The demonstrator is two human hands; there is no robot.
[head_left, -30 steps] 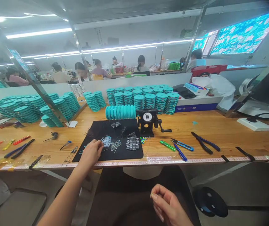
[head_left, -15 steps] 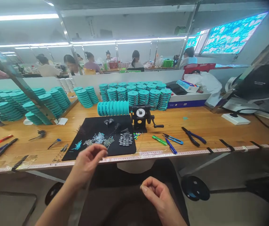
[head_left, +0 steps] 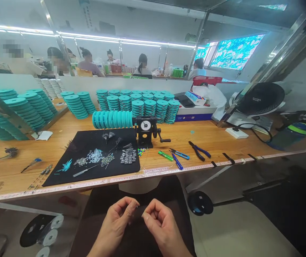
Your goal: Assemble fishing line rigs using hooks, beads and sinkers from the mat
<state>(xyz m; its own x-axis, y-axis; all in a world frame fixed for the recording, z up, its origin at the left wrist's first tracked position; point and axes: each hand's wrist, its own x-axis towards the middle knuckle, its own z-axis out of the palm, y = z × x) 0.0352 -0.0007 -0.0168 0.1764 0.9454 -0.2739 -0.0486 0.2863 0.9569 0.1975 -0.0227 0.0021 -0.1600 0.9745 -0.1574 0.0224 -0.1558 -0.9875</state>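
Over my lap, in front of the bench edge, my left hand [head_left: 121, 217] pinches thumb to fingers on something tiny that I cannot make out. Close by on its right, my right hand [head_left: 159, 221] is also pinched, and whatever lies between its fingertips is too small to name. The hands are slightly apart. Beyond them, a black mat [head_left: 110, 141] carries small clear pieces [head_left: 94, 156], metal bits [head_left: 107, 159], grey cylinders [head_left: 128, 156], turquoise slivers [head_left: 66, 165] and a thin tool with a pale handle [head_left: 81, 172].
Behind the mat stands a hand-cranked winder [head_left: 145, 130] with turquoise spools [head_left: 112, 119] on its shaft. Stacked turquoise spools [head_left: 149, 109] line the back. To the right lie a green tube [head_left: 165, 155], a blue pen [head_left: 177, 162] and pliers [head_left: 199, 150]. Other people sit in the background.
My left hand has come down from over the mat to beside my right hand. The view has turned to the right, and the thin tool on the mat now shows.
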